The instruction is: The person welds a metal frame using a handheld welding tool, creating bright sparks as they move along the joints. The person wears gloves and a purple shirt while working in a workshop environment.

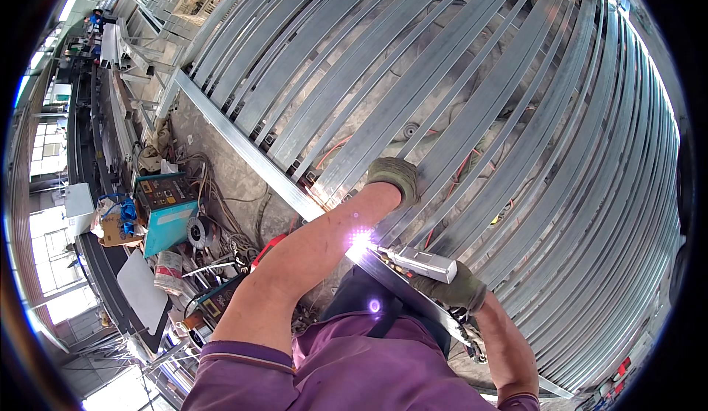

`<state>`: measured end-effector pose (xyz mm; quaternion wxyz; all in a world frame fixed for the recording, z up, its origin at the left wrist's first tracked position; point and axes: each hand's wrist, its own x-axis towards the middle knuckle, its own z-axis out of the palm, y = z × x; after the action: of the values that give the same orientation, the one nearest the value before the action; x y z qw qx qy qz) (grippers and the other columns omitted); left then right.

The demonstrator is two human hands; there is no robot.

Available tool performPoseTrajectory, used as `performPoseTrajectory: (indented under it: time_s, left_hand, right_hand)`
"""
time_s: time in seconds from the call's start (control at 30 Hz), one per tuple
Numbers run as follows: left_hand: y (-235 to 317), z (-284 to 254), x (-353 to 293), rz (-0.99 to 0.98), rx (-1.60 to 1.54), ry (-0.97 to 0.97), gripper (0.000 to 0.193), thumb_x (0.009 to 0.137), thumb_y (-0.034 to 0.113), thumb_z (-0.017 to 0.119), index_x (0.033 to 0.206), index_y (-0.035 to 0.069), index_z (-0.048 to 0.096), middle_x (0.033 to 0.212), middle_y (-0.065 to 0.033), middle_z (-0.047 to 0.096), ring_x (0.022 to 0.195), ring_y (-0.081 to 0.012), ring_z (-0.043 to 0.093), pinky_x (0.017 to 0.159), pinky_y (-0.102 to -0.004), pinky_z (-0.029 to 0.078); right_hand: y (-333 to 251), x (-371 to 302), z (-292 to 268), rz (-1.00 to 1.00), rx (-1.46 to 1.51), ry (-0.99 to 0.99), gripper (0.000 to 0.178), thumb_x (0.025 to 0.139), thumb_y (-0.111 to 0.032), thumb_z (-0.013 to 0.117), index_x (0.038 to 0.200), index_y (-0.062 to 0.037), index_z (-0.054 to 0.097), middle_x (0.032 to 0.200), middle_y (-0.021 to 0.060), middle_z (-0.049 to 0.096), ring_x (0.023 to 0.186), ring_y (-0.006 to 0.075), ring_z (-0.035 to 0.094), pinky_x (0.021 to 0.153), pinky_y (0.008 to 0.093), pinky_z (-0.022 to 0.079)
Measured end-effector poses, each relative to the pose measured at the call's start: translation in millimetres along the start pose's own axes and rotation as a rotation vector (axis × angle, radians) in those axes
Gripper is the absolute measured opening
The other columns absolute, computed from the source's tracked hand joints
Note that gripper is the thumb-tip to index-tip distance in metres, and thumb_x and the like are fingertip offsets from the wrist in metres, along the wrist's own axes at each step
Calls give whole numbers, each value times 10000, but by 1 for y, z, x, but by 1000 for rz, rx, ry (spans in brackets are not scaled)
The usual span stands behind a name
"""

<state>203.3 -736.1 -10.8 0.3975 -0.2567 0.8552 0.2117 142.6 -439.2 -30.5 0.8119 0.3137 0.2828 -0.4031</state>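
My left hand, in a green work glove, rests on one of the long grey metal bars. It looks compact, with its fingers curled down over the bar and partly hidden. My gloved right hand is closed round a welding torch, whose grip is mostly covered. A silver box-shaped piece lies along the top of that hand. Beyond the torch's tip burns a white-violet welding arc, at the near end frame bar close to my body. The glare hides the joint itself.
Parallel bars form a wide rack, bounded on the left by a pale rail. At the left stand a teal welding machine, a wire spool, a paint bucket and tangled cables. A crate sits far left.
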Motion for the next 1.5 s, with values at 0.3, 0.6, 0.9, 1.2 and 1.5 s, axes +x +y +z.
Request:
performPoseTrajectory:
  time_s: [0.3,0.6,0.9,1.2,1.5]
  left_hand:
    - [2,-6,-4,-15,-12,-14,620,919,596,757,1290,103,811,1274,-162,805,1179,-360,775,986,-494,614]
    - [2,-7,-6,-27,-23,-6,618,913,595,755,1287,106,813,1286,-165,801,1197,-361,769,1000,-491,611]
    - [0,-5,-5,-16,-20,-2,616,925,587,741,1310,111,807,1308,-156,796,1205,-354,767,1003,-486,610]
    - [1,-7,-7,-21,-20,-9,624,916,597,747,1304,111,809,1299,-157,799,1194,-357,771,1001,-495,610]
    - [0,-5,-4,-21,-19,-2,617,909,584,736,1304,116,812,1294,-159,800,1193,-359,771,1011,-495,608]
  right_hand:
    - [1,-18,17,-354,-1216,51,542,999,-297,844,1469,-96,664,1342,77,776,1226,170,732,1072,330,600]
    - [5,-27,23,-461,-1292,163,502,970,-293,878,1404,-88,731,1264,93,814,1160,176,763,993,333,602]
    - [3,-22,15,-417,-1317,97,563,981,-314,872,1460,-87,685,1334,80,790,1225,170,738,1052,328,589]
    - [2,-29,18,-383,-1302,122,587,996,-330,855,1499,-98,660,1383,86,771,1276,173,721,1084,319,576]
    - [2,-25,7,-370,-1285,109,576,989,-312,858,1489,-92,672,1377,90,778,1277,179,727,1090,324,572]
